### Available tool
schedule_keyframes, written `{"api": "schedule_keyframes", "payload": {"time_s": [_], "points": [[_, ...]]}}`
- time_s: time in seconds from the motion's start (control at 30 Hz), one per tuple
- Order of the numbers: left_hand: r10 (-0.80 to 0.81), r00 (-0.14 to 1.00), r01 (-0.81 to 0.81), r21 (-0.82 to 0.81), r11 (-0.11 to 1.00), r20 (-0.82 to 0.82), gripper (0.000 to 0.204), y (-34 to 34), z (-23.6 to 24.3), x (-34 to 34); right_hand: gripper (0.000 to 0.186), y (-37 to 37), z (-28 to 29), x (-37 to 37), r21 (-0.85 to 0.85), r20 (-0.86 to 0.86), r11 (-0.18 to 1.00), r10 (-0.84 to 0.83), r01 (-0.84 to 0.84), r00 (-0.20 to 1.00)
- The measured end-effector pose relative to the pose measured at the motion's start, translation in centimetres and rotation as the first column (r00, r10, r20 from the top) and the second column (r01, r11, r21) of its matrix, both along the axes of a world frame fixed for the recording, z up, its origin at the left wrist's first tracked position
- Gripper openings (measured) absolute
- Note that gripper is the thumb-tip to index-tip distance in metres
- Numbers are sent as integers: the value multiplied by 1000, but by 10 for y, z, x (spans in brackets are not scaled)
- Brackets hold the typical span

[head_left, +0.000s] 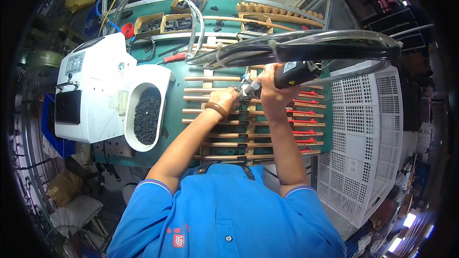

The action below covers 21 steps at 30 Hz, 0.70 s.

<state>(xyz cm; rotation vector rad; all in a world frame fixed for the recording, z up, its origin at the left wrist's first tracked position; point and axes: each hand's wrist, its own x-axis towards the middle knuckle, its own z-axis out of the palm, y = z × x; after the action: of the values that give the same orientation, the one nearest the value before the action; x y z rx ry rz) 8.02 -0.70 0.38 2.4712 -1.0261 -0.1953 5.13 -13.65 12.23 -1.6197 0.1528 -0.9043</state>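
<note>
The rods (196,98) are lying in rows across the green bench (174,139), and I'm working at one toward the far rows. My right hand (273,93) is gripping the black powered driver (299,74), fingers wrapped round it; my left hand (224,99) is resting beside its metal nose (252,88), fingers nearly closed, what they're pinching I cannot tell. Nearer rods are already carrying black fittings (251,135) mid-length and red pieces (306,133) at right, so I'm judging the laying-out well along; which joints are fastened I cannot tell, and cables (334,48) are hiding some far rows. Plenty of small dark pieces (147,114) are waiting in the white bowl (155,75) at left
</note>
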Motion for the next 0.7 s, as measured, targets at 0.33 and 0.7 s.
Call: {"api": "schedule_keyframes", "payload": {"time_s": [0.33, 0.7], "points": [[31, 999, -32, -105, 994, -13, 22, 32, -25, 10, 12, 10, 8, -10, -374, 72, 927, 0, 27, 997], [118, 933, -216, -266, 939, -341, 19, 36, -9, 13, 31, -7, 46, 6, 257, 96, 957, 111, -133, 989]]}}
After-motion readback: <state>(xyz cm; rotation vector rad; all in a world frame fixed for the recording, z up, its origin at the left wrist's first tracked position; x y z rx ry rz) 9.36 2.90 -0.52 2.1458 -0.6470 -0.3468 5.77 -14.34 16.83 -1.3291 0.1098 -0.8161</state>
